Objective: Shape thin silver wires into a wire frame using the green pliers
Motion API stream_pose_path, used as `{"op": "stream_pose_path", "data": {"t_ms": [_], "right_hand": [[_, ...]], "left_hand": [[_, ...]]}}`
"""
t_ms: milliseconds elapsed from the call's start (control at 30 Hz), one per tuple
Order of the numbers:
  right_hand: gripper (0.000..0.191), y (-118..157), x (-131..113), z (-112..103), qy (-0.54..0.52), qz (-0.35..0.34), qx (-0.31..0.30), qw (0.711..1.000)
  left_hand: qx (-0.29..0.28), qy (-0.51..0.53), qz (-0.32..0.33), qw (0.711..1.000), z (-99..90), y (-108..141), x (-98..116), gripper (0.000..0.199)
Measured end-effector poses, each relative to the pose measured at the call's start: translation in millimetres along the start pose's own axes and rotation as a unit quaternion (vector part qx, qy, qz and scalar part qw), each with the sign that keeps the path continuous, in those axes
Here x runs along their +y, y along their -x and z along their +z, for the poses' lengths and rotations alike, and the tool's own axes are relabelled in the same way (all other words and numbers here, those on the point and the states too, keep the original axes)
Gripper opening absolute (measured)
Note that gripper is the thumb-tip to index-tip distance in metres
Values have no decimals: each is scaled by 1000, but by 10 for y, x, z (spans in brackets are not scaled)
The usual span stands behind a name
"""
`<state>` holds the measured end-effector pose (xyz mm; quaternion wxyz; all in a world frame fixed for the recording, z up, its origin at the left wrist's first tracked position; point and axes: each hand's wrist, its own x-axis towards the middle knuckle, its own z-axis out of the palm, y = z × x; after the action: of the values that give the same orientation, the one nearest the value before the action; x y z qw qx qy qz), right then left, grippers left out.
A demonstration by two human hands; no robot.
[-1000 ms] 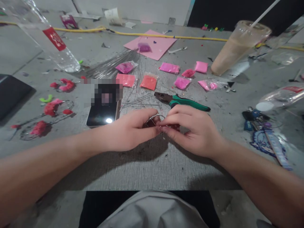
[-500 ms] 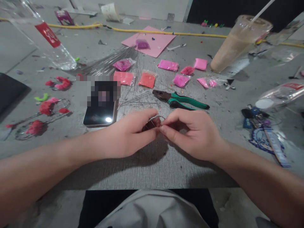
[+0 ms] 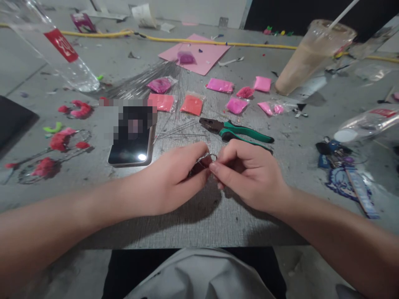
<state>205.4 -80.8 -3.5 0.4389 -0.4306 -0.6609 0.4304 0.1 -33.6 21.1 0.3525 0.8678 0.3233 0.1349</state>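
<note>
Between my fingertips, near the front of the table, is a loop of twisted silvery wire [image 3: 206, 156]. My left hand [image 3: 174, 176] is closed round its left side, and my fingers hide much of it. My right hand [image 3: 249, 172] pinches the wire at the right end between thumb and forefinger. Just beyond my hands lie pliers [image 3: 246, 132] with green and black handles, jaws pointing left. Several loose straight wires [image 3: 181, 132] rest on the table left of the pliers. A phone [image 3: 131, 145] lies beyond my left wrist.
Small bags of pink and red clay [image 3: 192, 104] are spread beyond the pliers. A wire bundle [image 3: 140, 81] lies behind the phone. Red-decorated wire pieces [image 3: 60, 141] are at left. A water bottle [image 3: 67, 54], an iced drink cup [image 3: 311, 58] and keychains [image 3: 346, 174] stand or lie around.
My left hand has turned slightly and my right fingers have shifted on the wire. More of the twisted loop shows between them now. The things on the table have stayed put.
</note>
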Motion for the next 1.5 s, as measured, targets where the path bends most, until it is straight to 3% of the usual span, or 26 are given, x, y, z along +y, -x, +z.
{"op": "stream_pose_path", "data": {"t_ms": [200,500,600,733,867,1033,1133,1233,1367,1500], "right_hand": [[33,13,4,56,-131,101,27,986],[39,-56,-9,74,-175,134,37,975],[37,-54,43,56,-132,108,52,984],[38,-78,137,2,-51,8,72,996],[34,-119,194,-48,-2,-56,36,998],[20,-157,185,-75,20,-55,-16,998],[21,-164,169,-90,-47,-12,-24,999],[25,-163,137,-113,-117,36,-52,991],[25,-166,80,-141,-158,74,-71,982],[29,-180,79,-153,-199,86,-82,973]], "left_hand": [[3,1,16,1000,20,16,12,16],[15,-60,52,997,56,-7,-27,19],[37,-84,56,994,55,-22,-50,22],[61,-106,54,991,34,-36,-62,27],[56,-96,61,992,15,-38,-55,23],[39,-74,51,995,-13,-28,-61,18],[20,-35,9,999,-56,-47,-80,19],[-31,67,-43,996,-103,-87,-118,18],[-85,217,-62,971,-136,-123,-174,16],[-96,283,-73,952,-144,-105,-179,13]]}}
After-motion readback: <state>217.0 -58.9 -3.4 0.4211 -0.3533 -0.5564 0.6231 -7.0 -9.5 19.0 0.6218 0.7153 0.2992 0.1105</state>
